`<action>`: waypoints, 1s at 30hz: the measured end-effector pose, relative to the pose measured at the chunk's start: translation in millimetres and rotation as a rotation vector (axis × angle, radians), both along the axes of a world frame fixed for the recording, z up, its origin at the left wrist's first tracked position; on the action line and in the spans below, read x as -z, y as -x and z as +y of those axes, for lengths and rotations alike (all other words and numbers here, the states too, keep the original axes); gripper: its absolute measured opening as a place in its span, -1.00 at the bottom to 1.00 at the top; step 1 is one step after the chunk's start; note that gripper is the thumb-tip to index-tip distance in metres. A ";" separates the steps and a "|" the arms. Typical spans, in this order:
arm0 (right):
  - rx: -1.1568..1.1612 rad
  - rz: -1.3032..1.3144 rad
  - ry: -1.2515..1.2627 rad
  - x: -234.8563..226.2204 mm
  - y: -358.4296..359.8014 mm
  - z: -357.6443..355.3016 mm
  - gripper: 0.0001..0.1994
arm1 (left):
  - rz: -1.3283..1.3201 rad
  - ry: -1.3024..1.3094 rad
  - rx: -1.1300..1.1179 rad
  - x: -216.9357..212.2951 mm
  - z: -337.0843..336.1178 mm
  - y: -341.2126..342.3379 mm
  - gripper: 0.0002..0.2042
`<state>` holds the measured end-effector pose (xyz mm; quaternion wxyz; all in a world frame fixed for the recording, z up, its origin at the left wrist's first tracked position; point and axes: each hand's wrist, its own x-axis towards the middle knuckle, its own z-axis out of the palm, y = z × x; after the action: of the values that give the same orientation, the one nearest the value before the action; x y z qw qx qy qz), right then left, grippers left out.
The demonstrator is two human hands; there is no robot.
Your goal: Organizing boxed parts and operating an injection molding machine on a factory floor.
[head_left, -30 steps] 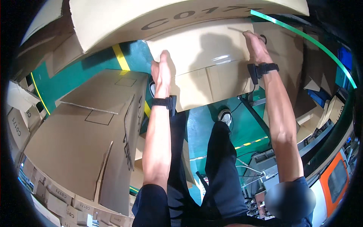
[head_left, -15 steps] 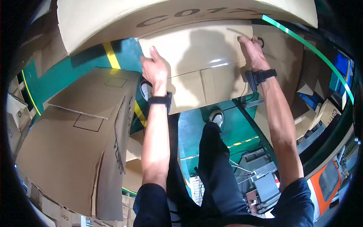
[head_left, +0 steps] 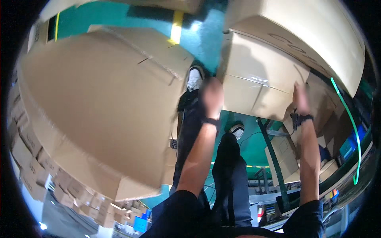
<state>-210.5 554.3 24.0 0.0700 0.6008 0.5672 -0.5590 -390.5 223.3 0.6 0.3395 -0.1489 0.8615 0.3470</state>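
A large brown cardboard box (head_left: 258,79) with a taped seam fills the upper right. My left hand (head_left: 211,97) presses against its left edge and is blurred by motion. At the box's lower right side, my right hand (head_left: 301,99) grips it, also blurred. Both wrists wear black bands. Above the box lies another big carton (head_left: 317,35) with dark print. My legs in dark trousers and white shoes (head_left: 195,78) stand on the teal floor below the box.
A huge flat cardboard sheet or carton (head_left: 99,103) fills the left. Stacks of small cartons (head_left: 27,158) line the lower left rim. The teal floor (head_left: 151,16) has a yellow stripe. More boxes and a metal frame (head_left: 278,158) stand at the lower right.
The view has swung sharply: the box now sits at the upper right, the large cardboard at the left looms much closer. Both hands stay on the box and have shifted with it.
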 end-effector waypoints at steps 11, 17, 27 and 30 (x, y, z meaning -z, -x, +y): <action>-0.007 -0.099 -0.005 -2.1 -20.3 -43.9 -0.21 | -0.758 -0.884 -1.024 37.7 -41.4 -77.3 -0.60; 0.053 -0.042 0.048 7.5 -35.6 -39.8 -0.24 | -0.723 -0.909 -1.009 36.7 -40.7 -78.1 -0.54; -0.270 -0.106 -0.124 26.6 -46.3 -23.7 -0.29 | -0.751 -0.595 -0.734 32.1 -60.0 -65.4 -0.47; -0.413 -0.466 -0.296 17.9 -30.3 -33.0 -0.32 | -0.189 0.045 -0.029 -7.8 -65.1 -52.4 -0.45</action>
<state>-180.2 521.4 6.2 0.2214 0.5886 0.7205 -0.2923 -338.1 158.1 8.5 0.4110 -0.2009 0.8309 0.3168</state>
